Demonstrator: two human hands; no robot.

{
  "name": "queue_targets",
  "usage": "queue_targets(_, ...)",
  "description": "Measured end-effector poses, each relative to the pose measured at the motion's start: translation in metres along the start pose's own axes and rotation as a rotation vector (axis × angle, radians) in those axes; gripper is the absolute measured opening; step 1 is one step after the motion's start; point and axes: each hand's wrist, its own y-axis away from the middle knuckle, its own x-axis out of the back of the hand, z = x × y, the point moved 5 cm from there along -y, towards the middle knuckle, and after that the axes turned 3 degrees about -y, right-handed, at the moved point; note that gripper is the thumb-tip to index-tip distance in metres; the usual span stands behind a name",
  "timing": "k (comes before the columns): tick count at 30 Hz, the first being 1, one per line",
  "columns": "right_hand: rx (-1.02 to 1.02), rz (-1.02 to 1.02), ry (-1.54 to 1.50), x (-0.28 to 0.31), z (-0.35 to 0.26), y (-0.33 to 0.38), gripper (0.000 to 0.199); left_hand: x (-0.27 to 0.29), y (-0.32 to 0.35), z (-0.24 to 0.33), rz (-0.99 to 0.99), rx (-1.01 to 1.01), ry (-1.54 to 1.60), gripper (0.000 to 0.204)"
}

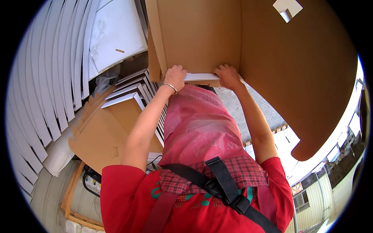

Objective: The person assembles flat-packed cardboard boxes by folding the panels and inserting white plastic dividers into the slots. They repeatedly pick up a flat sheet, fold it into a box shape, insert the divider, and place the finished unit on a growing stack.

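Note:
A large brown cardboard display piece stands folded up in front of me, with a tall curved side panel on its right. Its near edge carries a white folded lip. At the left end of that lip, my left hand, with a bracelet at the wrist, has its fingers curled over the cardboard. My right hand grips the lip's right end in the same way, knuckles up. The fingertips of both hands are hidden behind the edge.
Several cardboard pieces with white edges are stacked to my left. Beyond them stand rows of white panels and a white sheet. A wooden frame lies at the lower left. Grey floor shows beside my right arm.

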Motion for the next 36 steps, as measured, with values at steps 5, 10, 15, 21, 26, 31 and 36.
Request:
queue_targets(5, -0.039, -0.067, -0.049, 0.004, 0.002, -0.009, 0.023, -0.004, -0.017, -0.009, -0.273, 0.097, 0.036, 0.028)
queue_targets(10, -0.151, 0.09, 0.071, 0.009, -0.007, 0.014, 0.02, 0.002, -0.005, 0.004, -0.211, 0.047, -0.071, 0.031)
queue_targets(15, -0.218, 0.156, 0.171, 0.002, 0.002, 0.022, 0.018, -0.008, -0.004, 0.046, 0.048, -0.091, -0.094, 0.023)
queue_targets(21, -0.159, -0.044, 0.12, -0.01, 0.016, 0.004, 0.018, -0.027, -0.028, 0.036, -0.168, 0.049, -0.014, 0.022)
queue_targets(26, -0.143, -0.089, 0.161, 0.01, 0.009, 0.005, 0.019, -0.012, -0.038, 0.041, -0.455, 0.064, -0.028, 0.031)
queue_targets(31, -0.14, -0.051, 0.162, 0.01, -0.004, 0.026, 0.021, 0.127, -0.035, 0.011, 0.307, -0.108, -0.097, 0.045)
queue_targets(36, -0.102, -0.086, 0.196, 0.01, -0.009, 0.025, 0.021, 0.212, -0.078, -0.106, 0.802, 0.524, 0.21, 0.065)
